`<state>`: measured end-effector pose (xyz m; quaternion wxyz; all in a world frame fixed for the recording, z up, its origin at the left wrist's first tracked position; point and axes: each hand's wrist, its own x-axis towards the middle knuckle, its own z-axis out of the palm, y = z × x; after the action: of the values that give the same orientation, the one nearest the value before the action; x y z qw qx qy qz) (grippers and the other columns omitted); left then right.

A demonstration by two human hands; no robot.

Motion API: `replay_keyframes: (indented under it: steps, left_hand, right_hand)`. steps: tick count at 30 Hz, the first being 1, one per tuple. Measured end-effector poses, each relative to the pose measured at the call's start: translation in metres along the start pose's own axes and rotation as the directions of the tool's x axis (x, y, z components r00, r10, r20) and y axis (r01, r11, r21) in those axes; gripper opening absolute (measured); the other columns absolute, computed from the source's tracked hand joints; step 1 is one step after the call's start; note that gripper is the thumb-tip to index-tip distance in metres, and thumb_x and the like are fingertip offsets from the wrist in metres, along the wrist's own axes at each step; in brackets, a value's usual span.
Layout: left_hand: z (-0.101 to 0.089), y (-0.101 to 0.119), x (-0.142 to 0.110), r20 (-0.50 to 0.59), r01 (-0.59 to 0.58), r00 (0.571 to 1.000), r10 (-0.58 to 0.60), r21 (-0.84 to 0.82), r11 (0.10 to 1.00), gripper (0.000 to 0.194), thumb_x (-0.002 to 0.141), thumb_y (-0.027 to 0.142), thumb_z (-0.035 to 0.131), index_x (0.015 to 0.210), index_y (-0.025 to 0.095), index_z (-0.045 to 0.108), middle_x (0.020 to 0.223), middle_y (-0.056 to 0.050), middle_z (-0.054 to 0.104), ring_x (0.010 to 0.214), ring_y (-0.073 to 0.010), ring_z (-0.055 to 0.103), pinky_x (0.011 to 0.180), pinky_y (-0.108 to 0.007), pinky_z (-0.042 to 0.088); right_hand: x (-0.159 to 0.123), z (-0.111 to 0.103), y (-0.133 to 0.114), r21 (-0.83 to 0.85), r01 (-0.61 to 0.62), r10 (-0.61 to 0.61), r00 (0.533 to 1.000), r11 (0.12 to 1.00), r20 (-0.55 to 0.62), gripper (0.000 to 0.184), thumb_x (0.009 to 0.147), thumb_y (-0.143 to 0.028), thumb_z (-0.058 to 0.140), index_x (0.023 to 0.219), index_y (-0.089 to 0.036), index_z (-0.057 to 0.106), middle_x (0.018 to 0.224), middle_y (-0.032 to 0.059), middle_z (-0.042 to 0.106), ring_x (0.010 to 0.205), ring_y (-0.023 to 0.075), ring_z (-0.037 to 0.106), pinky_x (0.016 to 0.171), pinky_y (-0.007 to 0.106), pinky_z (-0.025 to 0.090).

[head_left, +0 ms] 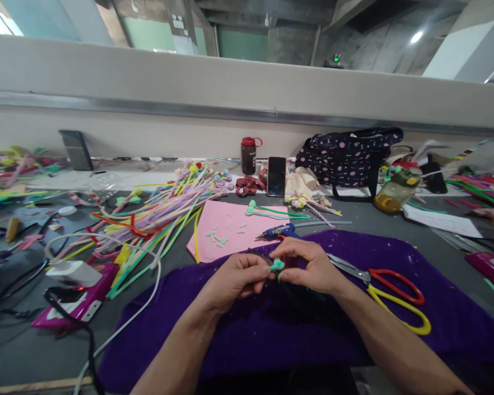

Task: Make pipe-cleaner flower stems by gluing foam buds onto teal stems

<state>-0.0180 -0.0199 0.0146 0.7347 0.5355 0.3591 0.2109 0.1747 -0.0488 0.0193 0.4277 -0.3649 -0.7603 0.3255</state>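
Observation:
A small mint-green bent pipe-cleaner piece [277, 265] is between my two hands, over the purple cloth [313, 340]. My left hand [247, 273] is closed, pinching its left side between thumb and fingers. From the other side my right hand [304, 266] grips it with thumb and fingertips. Just beyond the hands lies a blue glue gun [278, 231], its tip pointing left. Scissors [379, 282] with one red and one yellow handle rest right of my right hand. Short pale green bits [218, 238] and green-stemmed pieces [251, 208] lie on a pink sheet [206, 219].
Many pastel pipe cleaners [160, 214] are heaped at left. A magenta power strip [82, 299] with a white charger [74, 273] and trailing cables sits nearer. Along the back stand a bottle [248, 156], a phone [276, 175], a dark patterned bag [346, 159] and a jar [395, 192].

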Motion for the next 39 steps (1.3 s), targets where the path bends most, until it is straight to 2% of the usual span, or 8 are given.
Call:
replay_keyframes:
  steps: [17,19,21,24,26,32,36,39]
  left_hand:
    - [0.001,0.002,-0.001,0.005,0.014,1.0,-0.014,-0.002,1.0,0.022,0.071,0.034,0.06,0.07,0.012,0.062,0.045,0.003,0.05,0.033,-0.0016,0.026,0.034,-0.017,0.013]
    - [0.001,0.001,-0.001,0.012,0.01,1.0,-0.01,-0.01,1.0,0.022,0.071,0.034,0.06,0.07,0.012,0.061,0.045,0.003,0.05,0.033,-0.0015,0.027,0.034,-0.016,0.014]
    - [0.001,0.001,0.0,0.006,-0.005,1.0,0.005,-0.033,0.999,0.022,0.072,0.034,0.06,0.069,0.012,0.06,0.045,0.003,0.051,0.033,-0.0012,0.029,0.033,-0.015,0.014]
    - [0.001,0.001,0.0,-0.037,-0.046,0.998,0.043,-0.1,0.994,0.02,0.072,0.033,0.061,0.069,0.013,0.058,0.05,0.002,0.055,0.035,-0.0024,0.039,0.033,-0.014,0.02]
    - [0.001,0.001,-0.001,-0.065,-0.079,0.995,0.069,-0.155,0.985,0.019,0.072,0.031,0.062,0.069,0.013,0.057,0.054,0.0,0.059,0.039,-0.0048,0.047,0.034,-0.014,0.026]
    - [0.003,0.002,-0.003,-0.132,-0.197,0.977,0.169,-0.239,0.951,0.018,0.07,0.029,0.063,0.069,0.012,0.061,0.067,-0.005,0.063,0.054,-0.0096,0.054,0.043,-0.017,0.036]
    - [0.003,0.004,-0.003,-0.212,-0.231,0.959,0.189,-0.198,0.953,0.015,0.066,0.027,0.067,0.066,0.012,0.066,0.067,-0.003,0.064,0.055,-0.0082,0.051,0.049,-0.018,0.036]
    - [0.001,0.005,-0.004,-0.258,-0.245,0.946,0.197,-0.169,0.955,0.013,0.065,0.025,0.068,0.064,0.012,0.066,0.064,-0.001,0.063,0.051,-0.0061,0.049,0.046,-0.016,0.034]
  right_hand:
    - [-0.001,0.001,0.002,0.015,-0.027,0.027,0.999,1.0,-0.017,0.012,0.077,-0.026,0.061,0.082,-0.016,0.062,0.079,0.0035,0.058,0.069,0.0125,0.053,0.06,0.024,0.042]
    - [-0.001,0.001,0.003,0.045,-0.036,0.037,0.999,0.998,-0.016,0.015,0.076,-0.028,0.061,0.083,-0.016,0.063,0.078,0.0033,0.058,0.068,0.0125,0.053,0.06,0.024,0.042]
    - [-0.002,0.001,0.005,0.14,-0.045,0.046,0.999,0.989,-0.008,0.026,0.075,-0.035,0.06,0.094,-0.017,0.062,0.08,0.0031,0.057,0.065,0.0123,0.052,0.059,0.024,0.043]
    - [-0.003,0.001,0.008,0.32,-0.073,0.085,0.996,0.945,-0.026,0.043,0.079,-0.044,0.052,0.113,-0.018,0.054,0.087,0.0045,0.056,0.06,0.0112,0.052,0.052,0.023,0.042]
    - [-0.003,0.001,0.01,0.368,-0.095,0.126,0.99,0.925,-0.06,0.043,0.081,-0.045,0.048,0.114,-0.018,0.053,0.089,0.0057,0.056,0.057,0.0103,0.052,0.048,0.022,0.041]
    - [-0.002,0.003,0.01,0.374,-0.124,0.162,0.984,0.919,-0.072,0.036,0.081,-0.04,0.05,0.109,-0.018,0.055,0.085,0.0041,0.056,0.055,0.0095,0.053,0.045,0.02,0.039]
    - [-0.001,0.007,0.01,0.323,-0.18,0.22,0.971,0.929,-0.09,0.031,0.08,-0.036,0.051,0.106,-0.018,0.057,0.083,0.0032,0.058,0.053,0.0087,0.053,0.044,0.02,0.039]
    - [0.0,0.008,0.011,0.281,-0.237,0.283,0.949,0.93,-0.136,0.021,0.082,-0.032,0.048,0.093,-0.017,0.058,0.075,0.0017,0.06,0.049,0.0087,0.053,0.042,0.02,0.038]
